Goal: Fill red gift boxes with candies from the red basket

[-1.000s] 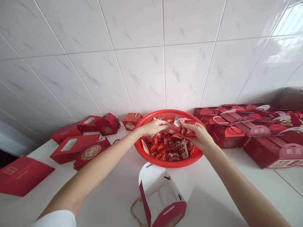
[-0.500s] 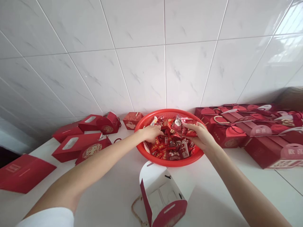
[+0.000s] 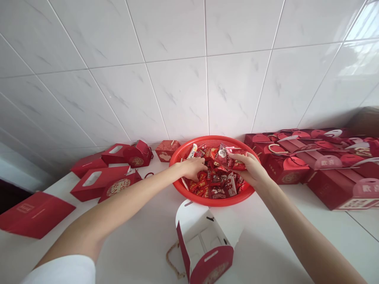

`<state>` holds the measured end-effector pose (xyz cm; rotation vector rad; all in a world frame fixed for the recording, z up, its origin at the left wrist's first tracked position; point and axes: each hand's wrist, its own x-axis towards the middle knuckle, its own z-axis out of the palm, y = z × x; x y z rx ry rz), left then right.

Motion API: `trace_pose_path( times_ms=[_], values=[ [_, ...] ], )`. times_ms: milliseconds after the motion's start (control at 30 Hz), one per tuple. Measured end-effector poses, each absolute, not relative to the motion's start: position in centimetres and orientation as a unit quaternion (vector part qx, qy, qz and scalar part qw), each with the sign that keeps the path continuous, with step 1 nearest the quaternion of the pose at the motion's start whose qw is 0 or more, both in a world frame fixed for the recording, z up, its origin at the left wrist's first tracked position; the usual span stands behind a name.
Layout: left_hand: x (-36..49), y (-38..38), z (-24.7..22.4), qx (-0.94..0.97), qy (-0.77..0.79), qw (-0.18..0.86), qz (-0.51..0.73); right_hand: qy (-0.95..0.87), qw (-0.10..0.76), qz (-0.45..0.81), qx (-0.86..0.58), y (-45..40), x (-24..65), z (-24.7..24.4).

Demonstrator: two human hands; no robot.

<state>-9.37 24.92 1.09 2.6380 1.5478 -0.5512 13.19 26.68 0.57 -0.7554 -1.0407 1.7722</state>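
Note:
A red plastic basket (image 3: 213,202) holds many wrapped sweets (image 3: 218,192), mostly red. My left hand (image 3: 194,167) reaches into its left side, fingers bent down among the wrappers; what they grip, if anything, is hidden. At the basket's right side, my right hand (image 3: 247,165) is closed on red-wrapped sweets (image 3: 223,154), held between thumb and fingers. In front of the basket stands an open box (image 3: 211,266), white inside and dark red outside, with a rope handle (image 3: 168,258) hanging at its left. No sweets show inside it.
Several red boxes (image 3: 99,181) stand on the left of the white table (image 3: 133,244), and a small red box (image 3: 167,150) is behind the basket's left edge. Rows of closed red gift boxes (image 3: 331,189) fill the right. A tiled wall (image 3: 183,94) rises behind.
My left hand has shifted slightly to the right among the sweets. My right hand stays nearly in place with its sweets. The view has turned very slightly.

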Motion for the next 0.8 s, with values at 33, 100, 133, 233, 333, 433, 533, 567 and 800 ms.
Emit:
trace_pose_path(
  times_ms=[33,100,133,233,333,433,533,567,800],
  values=[
    [-9.3,24.9,1.1,0.847,0.501,0.019,-0.175,-0.421,0.457,0.719,-0.311,26.7,13.2,0.5],
    [-9.2,24.9,1.1,0.848,0.503,0.025,-0.162,-0.419,0.456,0.717,-0.32,26.8,13.2,0.4],
    [-9.2,24.9,1.1,0.85,0.502,0.03,-0.155,-0.417,0.458,0.716,-0.324,26.8,13.1,0.4],
    [-9.2,25.0,1.2,0.853,0.502,0.058,-0.133,-0.408,0.464,0.713,-0.332,26.8,13.1,0.5],
    [-9.5,25.2,1.2,0.84,0.527,0.094,-0.088,-0.404,0.459,0.72,-0.329,26.6,13.0,0.8],
    [-10.0,25.3,1.2,0.821,0.55,0.152,0.001,-0.407,0.453,0.726,-0.319,26.4,13.0,1.2],
    [-10.5,25.2,1.5,0.802,0.554,0.198,0.1,-0.408,0.453,0.729,-0.312,26.2,13.0,1.4],
    [-10.6,25.1,1.6,0.796,0.555,0.205,0.128,-0.406,0.454,0.729,-0.314,26.2,13.0,1.4],
    [-10.9,24.1,1.6,0.733,0.558,0.282,0.267,-0.397,0.459,0.724,-0.327,26.0,12.9,1.7]
  ],
)
